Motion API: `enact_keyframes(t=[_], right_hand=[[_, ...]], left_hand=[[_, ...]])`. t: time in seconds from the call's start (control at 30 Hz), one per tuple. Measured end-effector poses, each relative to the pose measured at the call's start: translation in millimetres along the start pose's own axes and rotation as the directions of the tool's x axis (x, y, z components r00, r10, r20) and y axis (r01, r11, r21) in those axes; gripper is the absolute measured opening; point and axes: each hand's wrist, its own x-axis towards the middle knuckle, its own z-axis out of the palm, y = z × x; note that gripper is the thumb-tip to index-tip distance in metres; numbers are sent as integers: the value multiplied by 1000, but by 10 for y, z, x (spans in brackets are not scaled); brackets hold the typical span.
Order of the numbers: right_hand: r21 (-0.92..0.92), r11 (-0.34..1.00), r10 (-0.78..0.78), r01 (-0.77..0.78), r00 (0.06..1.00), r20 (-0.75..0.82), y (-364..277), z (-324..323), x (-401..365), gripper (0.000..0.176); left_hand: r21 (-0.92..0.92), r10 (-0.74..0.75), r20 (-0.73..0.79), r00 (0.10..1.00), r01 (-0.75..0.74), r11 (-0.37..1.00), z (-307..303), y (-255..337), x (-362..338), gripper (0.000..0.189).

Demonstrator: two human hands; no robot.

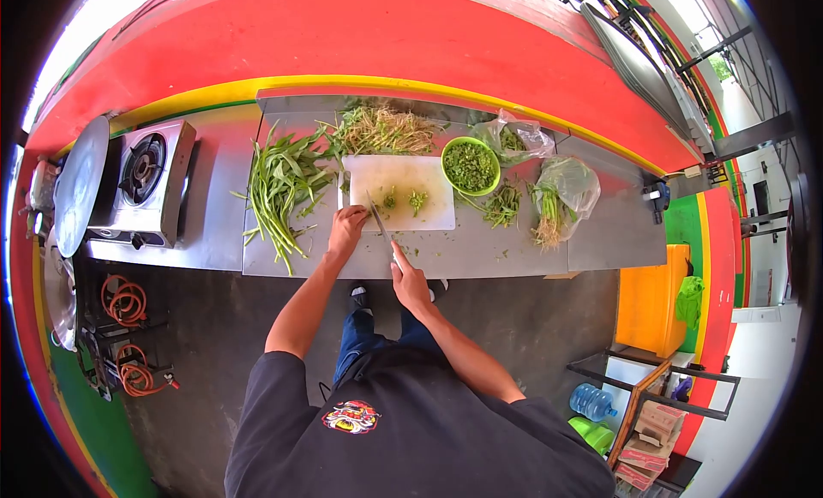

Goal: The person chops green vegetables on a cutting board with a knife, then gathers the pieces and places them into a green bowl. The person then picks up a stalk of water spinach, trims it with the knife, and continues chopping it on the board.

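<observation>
Two hands at a chopping board, knife laid point-forward

One fist, the right hand [410, 279], is closed round the handle of a steel-bladed kitchen knife [378, 217]. Its long axis runs away from the person, with the tip leaning slightly left over the near-left part of the white rectangular plastic cutting board [403, 177] on the grey steel bench [514, 249]. The left hand [345, 228] rests curled on the board's near-left corner, probably to steady it; whether it grips anything I cannot tell. Small heaps of chopped greens [417, 200] lie just beyond the blade. A round green bowl of chopped greens [470, 165] touches the board's far-right corner, and a pile of long-stemmed leafy greens [279, 185] lies left, within easy reach.
</observation>
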Motion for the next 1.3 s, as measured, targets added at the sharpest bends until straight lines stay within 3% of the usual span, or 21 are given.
enact_keyframes(t=[0.1, 0.23, 0.3, 0.43, 0.53, 0.63, 0.7, 0.73, 0.8, 0.83, 0.9, 1.03, 1.2, 1.23, 1.3], right_hand=[[-56, 992, -120, 116, 990, -70, 76, 72, -64, 56], [-80, 992, -102, 97, 992, -68, 61, 100, -15, 57], [-163, 983, 105, -88, 990, 95, -10, 72, 134, 58], [-188, 976, 137, -114, 984, 114, -147, 8, 273, 58], [-97, 990, 106, -100, 993, 57, -99, -10, 167, 58], [-61, 998, 23, -21, 999, 30, 41, 65, 47, 57], [-96, 961, -272, 258, 944, -187, 91, 143, 32, 58], [-97, 962, -271, 257, 944, -188, 105, 150, 32, 58], [-124, 992, -15, 17, 1000, 19, 96, 127, 13, 59], [-124, 992, -12, 14, 1000, 15, 64, 113, 40, 59], [-249, 963, 142, -106, 981, 132, 6, 108, 136, 61], [-185, 977, 126, -110, 989, 77, -18, 115, 179, 60], [-19, 996, -87, 85, 991, -103, 76, 62, -13, 59], [-21, 996, -86, 84, 991, -101, 77, 44, -42, 59], [-19, 999, 49, -48, 997, 57, 53, 19, -91, 59]], left_hand=[[119, 18, 46, 999, -24, 993, -40, 35, 10, 13], [183, 40, 65, 997, -51, 982, -143, 133, -12, 14], [256, -8, 75, 997, -11, 967, -174, 177, -20, 15], [265, -24, 58, 998, 7, 964, -181, 191, -1, 15], [275, -81, 80, 993, 56, 960, -171, 188, 3, 17], [262, -112, 89, 990, 85, 961, -150, 193, 17, 17], [267, -125, 89, 988, 97, 959, -151, 190, 26, 17], [266, -124, 90, 988, 96, 959, -151, 189, 28, 17], [252, -145, 85, 986, 120, 960, -140, 205, 19, 16], [250, -142, 89, 986, 116, 961, -129, 221, 16, 16], [256, -161, 57, 985, 141, 956, -122, 241, -1, 16], [262, -160, 28, 987, 147, 954, -114, 225, 7, 16], [252, -85, 2, 996, 82, 964, -74, 176, 7, 12], [250, -87, 3, 996, 84, 965, -61, 170, 5, 12], [261, -79, -4, 997, 78, 962, -64, 168, 1, 11]])
